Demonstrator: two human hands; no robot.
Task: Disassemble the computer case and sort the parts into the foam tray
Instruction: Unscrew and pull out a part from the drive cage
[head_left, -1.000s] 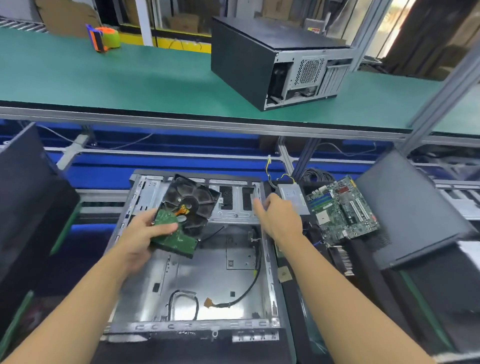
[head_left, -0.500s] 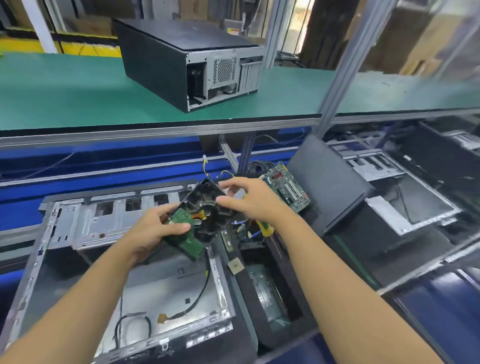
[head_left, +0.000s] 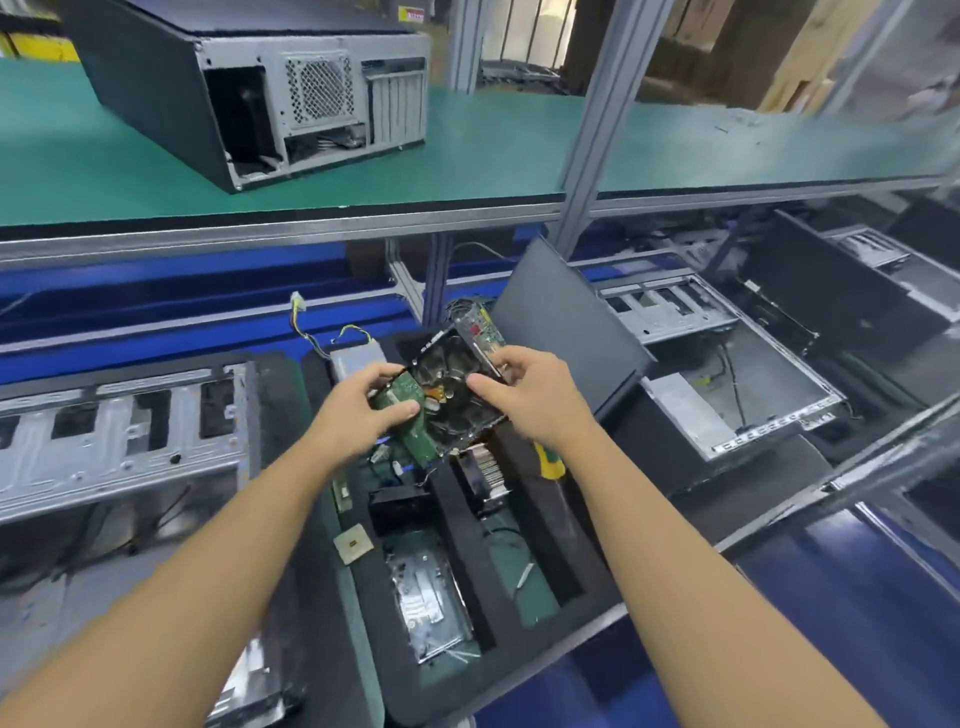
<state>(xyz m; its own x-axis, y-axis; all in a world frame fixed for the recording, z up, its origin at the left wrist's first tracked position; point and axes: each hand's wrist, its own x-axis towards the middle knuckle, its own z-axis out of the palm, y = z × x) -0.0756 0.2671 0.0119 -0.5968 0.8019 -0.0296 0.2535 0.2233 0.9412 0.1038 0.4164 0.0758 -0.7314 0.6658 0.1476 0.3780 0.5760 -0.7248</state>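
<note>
Above the foam tray (head_left: 467, 561), both hands clamp a hard drive (head_left: 452, 402): the left hand (head_left: 356, 415) curls round its green-board end, the right hand (head_left: 532, 397) pinches its 3 o'clock edge. Toward 6 o'clock one pocket holds a second drive (head_left: 428, 597), the next a heatsink (head_left: 485, 470). An opened case (head_left: 119, 436) lies at 9 o'clock, a closed case (head_left: 171, 88) on the green shelf (head_left: 493, 150) at 11.

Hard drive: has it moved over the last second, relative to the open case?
Yes. The hard drive has gone rightward, off the open case and over the foam tray; both the left hand and the right hand now grip it.
</note>
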